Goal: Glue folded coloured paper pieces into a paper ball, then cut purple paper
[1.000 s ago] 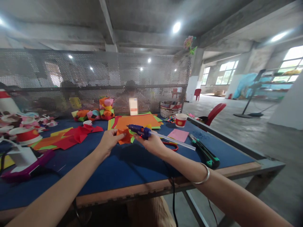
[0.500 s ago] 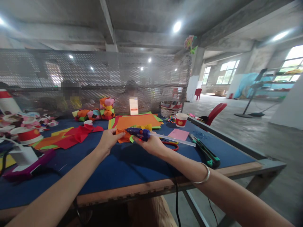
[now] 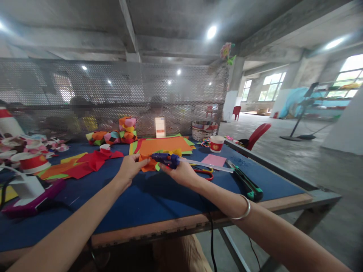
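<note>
Orange paper piece pinched at mid-frame, glue gun nozzle touching it

Blue-topped table fills the lower half of the frame, a mesh screen standing along its far edge to part it from people working behind. Loose sheets lie fanned within reach: an orange stack just above centre, red sheets to the left. The left hand is closed, thumb and fingers pinching the orange paper piece so it sits steady just above the tabletop. The right hand is wrapped around a blue glue gun, nozzle aimed left at the paper (its clear glue stick trails off to the right). A box cutter lies at right, red scissors just beside the right hand, a paper cup further back.
</note>
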`<state>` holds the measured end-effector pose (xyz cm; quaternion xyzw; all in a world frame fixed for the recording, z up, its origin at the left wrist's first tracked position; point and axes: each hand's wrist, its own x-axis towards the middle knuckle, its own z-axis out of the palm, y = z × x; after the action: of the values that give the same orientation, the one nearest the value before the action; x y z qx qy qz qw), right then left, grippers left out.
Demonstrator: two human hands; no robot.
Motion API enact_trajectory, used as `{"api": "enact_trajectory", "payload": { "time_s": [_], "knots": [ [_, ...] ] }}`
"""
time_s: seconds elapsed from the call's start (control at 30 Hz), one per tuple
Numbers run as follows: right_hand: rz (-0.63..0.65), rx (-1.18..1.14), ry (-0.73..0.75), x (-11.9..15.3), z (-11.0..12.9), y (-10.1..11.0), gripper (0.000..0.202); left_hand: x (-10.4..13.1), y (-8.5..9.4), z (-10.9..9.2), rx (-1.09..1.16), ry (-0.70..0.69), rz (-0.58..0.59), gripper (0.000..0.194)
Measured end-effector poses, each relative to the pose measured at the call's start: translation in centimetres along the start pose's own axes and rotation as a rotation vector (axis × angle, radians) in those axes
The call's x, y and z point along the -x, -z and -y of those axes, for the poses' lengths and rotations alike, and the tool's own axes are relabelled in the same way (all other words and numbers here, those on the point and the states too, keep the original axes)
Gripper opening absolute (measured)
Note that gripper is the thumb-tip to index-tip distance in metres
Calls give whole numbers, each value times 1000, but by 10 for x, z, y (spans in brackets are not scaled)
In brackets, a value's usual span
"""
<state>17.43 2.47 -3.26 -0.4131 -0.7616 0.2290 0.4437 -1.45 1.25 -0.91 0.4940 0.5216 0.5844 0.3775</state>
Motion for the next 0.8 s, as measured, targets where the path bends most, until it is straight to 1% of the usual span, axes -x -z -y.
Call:
{"api": "enact_trajectory", "payload": {
  "time_s": [0.33,0.5,0.67,0.8],
  "knots": [
    [8,-6,-18,-1,-4,-1,19,-3,3,4,-4,-17,18,45],
    [-12,-11,-24,-2,-5,-1,18,-3,4,3,-6,-23,1,47],
    [2,7,-48,-2,-6,-1,19,-3,4,1,-3,-45,-13,48],
    [-14,-14,-21,-2,-6,-1,18,-4,6,1,-32,-74,-23,48]
  ]
}}
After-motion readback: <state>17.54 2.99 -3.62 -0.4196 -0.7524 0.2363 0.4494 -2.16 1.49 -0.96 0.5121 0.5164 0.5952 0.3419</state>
